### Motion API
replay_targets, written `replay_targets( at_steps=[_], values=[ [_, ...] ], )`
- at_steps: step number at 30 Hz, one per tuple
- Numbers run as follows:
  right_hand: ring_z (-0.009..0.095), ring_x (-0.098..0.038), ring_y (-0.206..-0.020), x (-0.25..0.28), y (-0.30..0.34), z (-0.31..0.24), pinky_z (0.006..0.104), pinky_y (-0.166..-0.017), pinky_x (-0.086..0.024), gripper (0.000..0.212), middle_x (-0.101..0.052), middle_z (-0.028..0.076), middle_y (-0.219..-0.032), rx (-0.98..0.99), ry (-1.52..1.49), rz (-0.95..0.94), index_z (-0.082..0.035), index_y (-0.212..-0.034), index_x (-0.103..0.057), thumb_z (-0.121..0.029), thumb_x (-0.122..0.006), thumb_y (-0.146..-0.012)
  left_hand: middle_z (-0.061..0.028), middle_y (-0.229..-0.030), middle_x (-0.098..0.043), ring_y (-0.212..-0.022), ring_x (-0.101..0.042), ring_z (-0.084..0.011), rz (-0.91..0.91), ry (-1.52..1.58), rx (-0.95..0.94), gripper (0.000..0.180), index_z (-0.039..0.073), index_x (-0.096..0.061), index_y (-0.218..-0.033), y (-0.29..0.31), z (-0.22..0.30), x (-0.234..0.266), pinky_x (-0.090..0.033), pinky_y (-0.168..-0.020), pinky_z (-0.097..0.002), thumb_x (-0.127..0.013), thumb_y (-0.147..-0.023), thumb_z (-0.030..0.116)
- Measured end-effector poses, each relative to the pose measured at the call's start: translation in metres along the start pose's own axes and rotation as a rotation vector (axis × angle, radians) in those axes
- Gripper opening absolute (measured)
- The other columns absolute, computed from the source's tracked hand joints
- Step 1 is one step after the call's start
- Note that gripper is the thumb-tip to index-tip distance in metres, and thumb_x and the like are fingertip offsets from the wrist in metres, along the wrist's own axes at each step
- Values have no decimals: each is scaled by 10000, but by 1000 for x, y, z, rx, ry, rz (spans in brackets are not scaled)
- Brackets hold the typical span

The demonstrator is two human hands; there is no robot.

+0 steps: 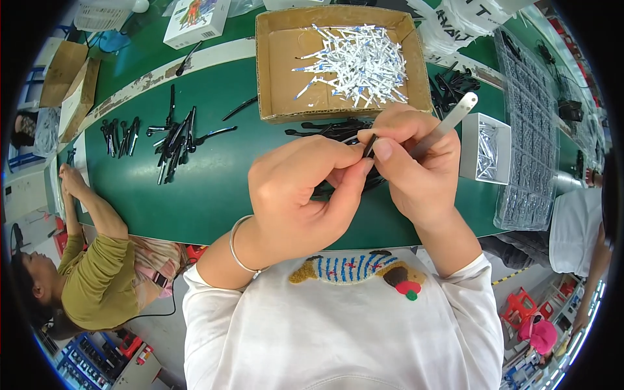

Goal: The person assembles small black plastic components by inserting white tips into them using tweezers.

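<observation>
Both hands meet above the bench with their fingertips pinched around a small slim black part [370,145], most of it hidden by the fingers. My left hand [302,188] is closed on one side of it, a bangle around the wrist. My right hand [416,166] pinches its other side with thumb and forefinger. Tucked in that same hand is a pair of metal tweezers [448,122], rounded end pointing up and right; their tips are hidden. Just beyond and below the hands lies a heap of glossy black elongated parts [331,129], partly covered by my fingers.
A shallow cardboard box [279,78] of white and blue slips stands beyond my hands. To the right are a small white box [486,170] of silvery pieces and a clear compartment tray [526,130]. More black parts [175,146] lie left. A co-worker [97,279] sits at left.
</observation>
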State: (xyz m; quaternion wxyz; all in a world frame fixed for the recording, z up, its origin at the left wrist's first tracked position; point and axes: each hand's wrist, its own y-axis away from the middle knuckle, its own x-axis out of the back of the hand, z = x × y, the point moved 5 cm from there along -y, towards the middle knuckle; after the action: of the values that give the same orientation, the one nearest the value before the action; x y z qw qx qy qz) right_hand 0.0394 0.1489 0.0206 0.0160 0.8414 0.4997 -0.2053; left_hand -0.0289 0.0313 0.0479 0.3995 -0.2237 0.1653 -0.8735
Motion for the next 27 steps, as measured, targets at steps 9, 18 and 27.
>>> replay_targets(
  at_steps=[9,18,27],
  values=[
    [18,-427,-561,0,2,12,186,-499,-330,52,-592,9,-728,-60,-41,50,19,-792,-625,65,-607,-774,-76,-679,-615,-530,-580,-146,-35,-142,-51,110,-15,-604,-758,3,-2,-1,-456,-481,-230,-653,-704,-97],
    [79,-554,-590,0,1,16,209,-528,-429,45,-622,60,-751,-252,-199,85,29,-828,-626,27,-581,-829,-73,-744,-647,-595,-610,-95,-125,636,597,51,-45,-616,-864,11,-37,-5,-495,-504,-205,-631,-816,-38],
    [100,-553,-594,-4,2,22,204,-462,-349,66,-631,77,-768,-457,-446,8,9,-884,-623,-29,-574,-858,-90,-745,-658,-547,-593,-95,-201,993,863,59,-5,-642,-848,14,-47,-15,-499,-472,-208,-668,-810,31]
  ],
)
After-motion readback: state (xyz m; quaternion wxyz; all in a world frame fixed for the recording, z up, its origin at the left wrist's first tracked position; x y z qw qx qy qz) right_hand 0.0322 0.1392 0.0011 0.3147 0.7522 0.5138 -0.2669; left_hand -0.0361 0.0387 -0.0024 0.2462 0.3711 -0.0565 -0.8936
